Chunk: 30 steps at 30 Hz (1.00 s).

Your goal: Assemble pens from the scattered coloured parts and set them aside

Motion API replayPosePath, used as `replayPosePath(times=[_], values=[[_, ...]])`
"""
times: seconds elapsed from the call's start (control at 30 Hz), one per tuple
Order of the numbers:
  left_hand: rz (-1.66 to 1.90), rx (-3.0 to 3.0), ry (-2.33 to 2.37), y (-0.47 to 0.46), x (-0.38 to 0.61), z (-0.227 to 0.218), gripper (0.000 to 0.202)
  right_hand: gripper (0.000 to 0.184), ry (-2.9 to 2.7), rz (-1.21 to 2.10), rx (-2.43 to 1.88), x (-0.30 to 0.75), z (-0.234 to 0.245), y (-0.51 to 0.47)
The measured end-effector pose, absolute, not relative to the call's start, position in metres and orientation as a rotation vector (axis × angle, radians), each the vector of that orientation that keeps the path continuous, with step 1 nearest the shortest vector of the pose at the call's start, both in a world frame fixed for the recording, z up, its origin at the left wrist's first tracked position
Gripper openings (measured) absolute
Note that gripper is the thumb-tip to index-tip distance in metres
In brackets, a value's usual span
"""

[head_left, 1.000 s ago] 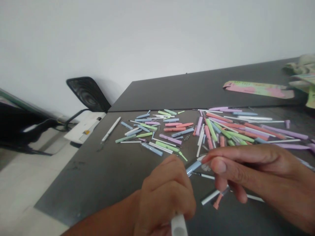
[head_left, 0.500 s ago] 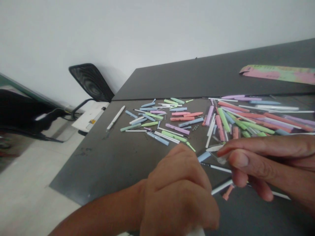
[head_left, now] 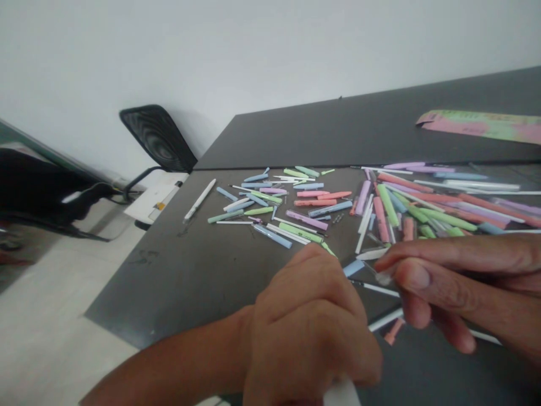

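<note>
Barely shifted since a moment ago, the left hand [head_left: 308, 327] keeps a fisted grip on the blue pen [head_left: 353, 267] over the near edge of the tabletop [head_left: 190, 270], long axis slanting toward the far right corner, where the right hand [head_left: 465, 282] pinches its clear tip [head_left: 382, 276] in a thumb-and-forefinger grip.

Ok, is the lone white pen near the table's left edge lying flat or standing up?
Lying flat: the slim white plastic pen rests full length on the dark grey table, apart from the scattered pastel pen parts.
</note>
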<state>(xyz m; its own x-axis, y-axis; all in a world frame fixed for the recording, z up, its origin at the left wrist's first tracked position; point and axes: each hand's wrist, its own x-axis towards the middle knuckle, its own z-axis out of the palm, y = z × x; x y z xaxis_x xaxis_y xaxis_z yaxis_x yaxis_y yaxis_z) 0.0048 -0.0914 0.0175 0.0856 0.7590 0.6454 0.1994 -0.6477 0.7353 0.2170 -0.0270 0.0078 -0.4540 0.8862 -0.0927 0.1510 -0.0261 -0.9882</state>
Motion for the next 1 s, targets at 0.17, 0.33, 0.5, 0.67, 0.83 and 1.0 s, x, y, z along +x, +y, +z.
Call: replayPosePath(times=[0.17, 0.33, 0.5, 0.67, 0.83, 1.0], values=[[1.594, 1.63, 0.927, -0.081, 0.001, 0.006, 0.038, 0.018, -1.795, 1.42, -1.063, 0.211, 0.012, -0.024], [1.62, 1.169, 0.933, -0.05, -0.001, 0.001, 0.026, 0.024, -2.123, 1.042, -1.07, 0.207, 0.003, -0.01], [1.668, 1.008, 1.003, -0.031, -0.003, 0.003, 0.027, 0.025, -2.372, 0.656, -1.087, 0.211, -0.017, 0.003], [1.743, 0.905, 0.981, -0.028, -0.007, 0.004, 0.021, 0.027, -2.499, 0.473, -1.054, 0.207, -0.02, 0.005], [1.756, 0.886, 0.964, -0.027, -0.007, 0.003, 0.02, 0.025, -2.585, 0.29, -1.057, 0.199, -0.017, 0.003], [1.746, 0.927, 1.01, -0.028, -0.007, 0.002, 0.023, 0.027, -2.687, 0.184, -1.123, 0.197, -0.012, 0.005]])
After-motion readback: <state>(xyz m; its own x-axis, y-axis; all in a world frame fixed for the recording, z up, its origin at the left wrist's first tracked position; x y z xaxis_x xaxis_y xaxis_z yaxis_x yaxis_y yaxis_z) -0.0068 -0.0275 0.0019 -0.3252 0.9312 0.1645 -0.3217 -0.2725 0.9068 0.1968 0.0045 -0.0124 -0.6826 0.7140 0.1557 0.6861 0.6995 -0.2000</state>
